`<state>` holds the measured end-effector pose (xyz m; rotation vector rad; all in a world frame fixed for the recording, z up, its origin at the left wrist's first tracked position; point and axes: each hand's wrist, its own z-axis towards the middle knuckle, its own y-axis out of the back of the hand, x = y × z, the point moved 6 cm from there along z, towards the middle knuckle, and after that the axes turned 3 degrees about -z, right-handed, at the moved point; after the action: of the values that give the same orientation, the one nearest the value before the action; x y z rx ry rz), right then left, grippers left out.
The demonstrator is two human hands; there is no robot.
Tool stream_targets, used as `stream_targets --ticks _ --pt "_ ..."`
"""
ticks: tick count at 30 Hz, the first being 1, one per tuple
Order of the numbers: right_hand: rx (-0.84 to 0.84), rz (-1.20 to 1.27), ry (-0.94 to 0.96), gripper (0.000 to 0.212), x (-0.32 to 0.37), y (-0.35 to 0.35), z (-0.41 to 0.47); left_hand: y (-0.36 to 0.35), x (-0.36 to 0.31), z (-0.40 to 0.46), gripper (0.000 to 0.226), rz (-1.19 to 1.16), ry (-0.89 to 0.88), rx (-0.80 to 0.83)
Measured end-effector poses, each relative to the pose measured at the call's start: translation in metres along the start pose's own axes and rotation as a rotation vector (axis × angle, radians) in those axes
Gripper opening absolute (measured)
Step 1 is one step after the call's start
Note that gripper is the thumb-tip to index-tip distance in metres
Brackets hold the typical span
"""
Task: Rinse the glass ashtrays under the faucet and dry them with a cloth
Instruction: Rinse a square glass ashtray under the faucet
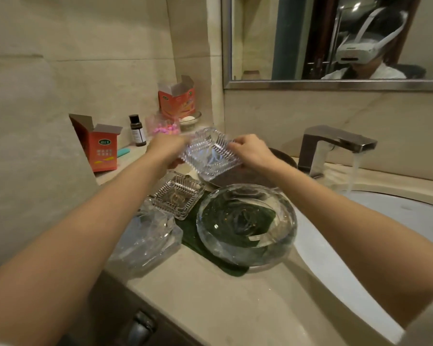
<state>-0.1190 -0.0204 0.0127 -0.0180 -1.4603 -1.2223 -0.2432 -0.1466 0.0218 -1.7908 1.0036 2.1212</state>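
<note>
A square ribbed glass ashtray [211, 153] is held tilted in the air above the counter, left of the faucet [335, 146]. My left hand [168, 148] grips its left edge and my right hand [250, 149] grips its right edge. Below it, a second square glass ashtray [178, 196] and a large round glass ashtray [245, 223] sit on a dark green cloth [200, 243]. Another chunky clear glass ashtray [148, 238] lies at the cloth's left. Water runs from the faucet spout into the white sink [385, 221].
Two open red cartons [100, 146] [176, 101], a small dark bottle [137, 131], a bag of pink items [163, 127] and a soap dish [190, 119] stand along the wall. A dark round dish [283, 156] lies behind the held ashtray. A mirror [335, 41] hangs above.
</note>
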Motion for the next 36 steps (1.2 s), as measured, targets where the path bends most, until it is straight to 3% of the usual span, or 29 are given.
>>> stream_targets --ticks 2,5,10,13,18,22,24,28,33,36 --pt "-0.029 0.183 -0.070 0.018 -0.008 0.028 -0.016 -0.022 -0.019 -0.015 0.012 -0.160 0.063 0.099" --pt "-0.069 0.304 -0.185 0.012 -0.031 0.069 -0.045 -0.065 -0.035 -0.038 0.030 -0.304 0.162 0.276" --pt "-0.130 0.286 -0.323 0.012 -0.088 0.144 -0.107 -0.163 -0.045 -0.090 0.017 -0.471 0.269 0.628" --pt "-0.185 0.238 -0.430 0.022 -0.128 0.171 -0.132 -0.216 -0.039 -0.111 0.019 -0.440 0.302 0.716" --pt "-0.281 0.298 -0.575 0.035 -0.185 0.175 -0.151 -0.268 -0.035 -0.130 0.006 -0.224 0.281 0.675" --pt "-0.399 0.452 -0.583 0.045 -0.210 0.167 -0.149 -0.305 -0.020 -0.123 0.030 -0.172 0.307 0.732" --pt "-0.426 0.496 -0.604 0.046 -0.220 0.164 -0.145 -0.324 -0.008 -0.118 0.029 -0.184 0.331 0.704" --pt "-0.279 0.654 -0.629 0.038 -0.239 0.144 -0.137 -0.349 0.015 -0.101 0.028 -0.305 0.357 0.524" --pt "-0.141 0.587 -0.712 0.030 -0.266 0.121 -0.141 -0.358 0.032 -0.093 0.028 -0.462 0.442 0.402" --pt "-0.175 0.560 -0.678 0.032 -0.272 0.116 -0.137 -0.360 0.036 -0.088 0.035 -0.489 0.451 0.372"
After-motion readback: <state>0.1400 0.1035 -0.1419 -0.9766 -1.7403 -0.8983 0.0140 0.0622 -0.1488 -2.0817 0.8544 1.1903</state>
